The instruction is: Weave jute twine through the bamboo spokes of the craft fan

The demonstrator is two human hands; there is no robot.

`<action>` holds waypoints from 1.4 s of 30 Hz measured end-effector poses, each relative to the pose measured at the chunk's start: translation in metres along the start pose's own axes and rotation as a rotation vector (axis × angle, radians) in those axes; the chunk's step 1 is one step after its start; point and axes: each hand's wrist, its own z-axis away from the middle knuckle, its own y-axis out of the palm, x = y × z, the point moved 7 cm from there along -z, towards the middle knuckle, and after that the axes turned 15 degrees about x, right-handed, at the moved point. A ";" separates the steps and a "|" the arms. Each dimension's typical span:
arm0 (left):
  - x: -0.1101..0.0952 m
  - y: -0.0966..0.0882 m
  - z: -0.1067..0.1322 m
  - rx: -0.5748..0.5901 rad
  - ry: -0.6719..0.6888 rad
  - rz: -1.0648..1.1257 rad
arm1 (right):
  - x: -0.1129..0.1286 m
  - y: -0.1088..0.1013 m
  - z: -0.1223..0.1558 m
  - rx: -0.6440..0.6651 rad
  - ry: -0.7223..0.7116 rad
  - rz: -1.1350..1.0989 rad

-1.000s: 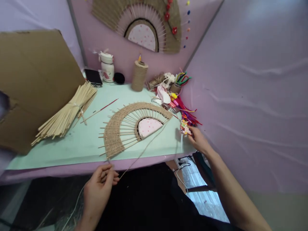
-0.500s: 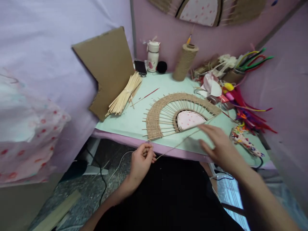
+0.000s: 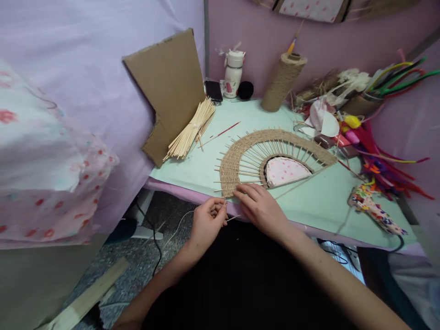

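Left hand (image 3: 209, 220) curled, seems to pinch twine (image 3: 295, 185) just off the fan's (image 3: 229, 176) near corner. Right hand (image 3: 259, 206) has fingertips on that corner; thumb hidden, can't tell if it grips. My read: outer weave looks full end to end, dotted half-disc (image 3: 285, 173) seated; loose twine apparently still to be worked in or finished. Fan lies flat just ahead of both hands, arcing beyond the right.
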 end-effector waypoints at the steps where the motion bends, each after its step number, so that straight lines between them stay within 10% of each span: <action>1: -0.001 -0.002 -0.001 -0.007 0.004 -0.003 | 0.001 0.000 -0.001 -0.013 0.000 -0.005; 7: -0.002 -0.008 -0.003 -0.029 -0.023 0.070 | 0.000 -0.012 -0.001 -0.069 -0.021 -0.060; 15: -0.005 -0.006 -0.006 -0.023 -0.022 0.181 | -0.058 -0.042 0.022 -0.102 0.112 0.044; 25: -0.004 -0.010 -0.007 -0.018 -0.070 0.335 | 0.008 -0.012 -0.017 -0.034 -0.157 -0.064; 42: -0.019 -0.033 -0.021 -0.127 0.183 -0.263 | 0.005 0.003 -0.028 -0.125 -0.015 -0.061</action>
